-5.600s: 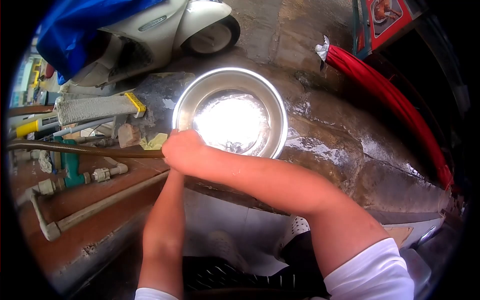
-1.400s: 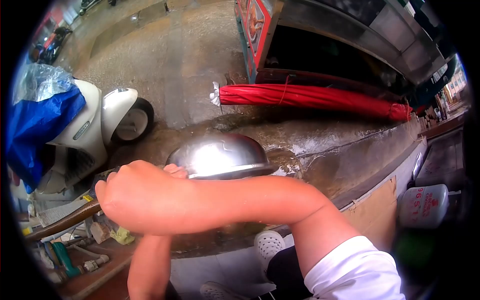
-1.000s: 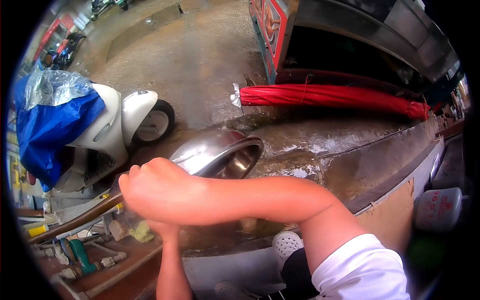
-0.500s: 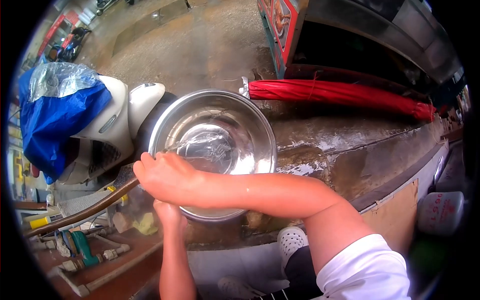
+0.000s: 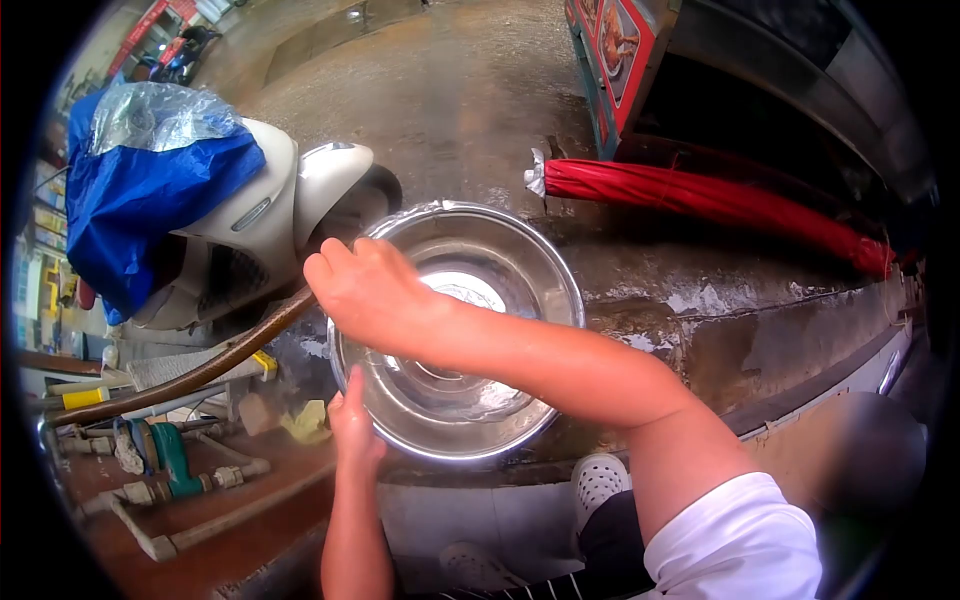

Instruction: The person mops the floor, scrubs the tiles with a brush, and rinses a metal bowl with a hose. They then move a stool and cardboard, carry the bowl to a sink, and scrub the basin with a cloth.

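Observation:
A wide, shiny metal basin [image 5: 548,262] with some water in it stands in front of me on wet ground. My left hand [image 5: 355,425] is at its near left rim, thumb up on the edge and the other fingers mostly hidden below. Above the basin's left side, my right hand [image 5: 370,290] is closed around the end of a brown hose [image 5: 235,350], which runs off to the left. The hose's mouth is hidden by that hand.
A white scooter [image 5: 240,205] under a blue cover [image 5: 150,200] stands left of the basin. A folded red umbrella or canopy [image 5: 700,195] lies to the right, by a dark stall with a red picture panel [image 5: 625,50]. Pipes with a green valve [image 5: 175,460] are at lower left.
My right hand has moved up and away from my left hand with the hose. The left hand now shows at the rim. The whole view has shifted, with the basin lower and further right.

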The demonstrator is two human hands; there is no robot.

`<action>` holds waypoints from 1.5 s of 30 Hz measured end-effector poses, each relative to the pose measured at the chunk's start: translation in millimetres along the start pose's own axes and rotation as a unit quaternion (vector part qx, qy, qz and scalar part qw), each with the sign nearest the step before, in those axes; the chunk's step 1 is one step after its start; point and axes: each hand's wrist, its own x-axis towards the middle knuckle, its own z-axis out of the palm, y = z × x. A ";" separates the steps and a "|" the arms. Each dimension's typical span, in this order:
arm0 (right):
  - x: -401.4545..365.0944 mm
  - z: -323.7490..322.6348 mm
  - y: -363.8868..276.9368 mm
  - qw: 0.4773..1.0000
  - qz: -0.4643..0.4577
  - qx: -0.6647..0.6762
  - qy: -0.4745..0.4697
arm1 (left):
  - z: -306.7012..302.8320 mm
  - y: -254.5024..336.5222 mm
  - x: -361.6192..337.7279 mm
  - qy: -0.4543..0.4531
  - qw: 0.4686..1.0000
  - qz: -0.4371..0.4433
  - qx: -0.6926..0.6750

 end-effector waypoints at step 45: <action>1.1 -38.7 -9.2 0.922 0.078 0.226 -0.304 | 19.5 11.9 6.9 -0.147 0.498 0.710 0.476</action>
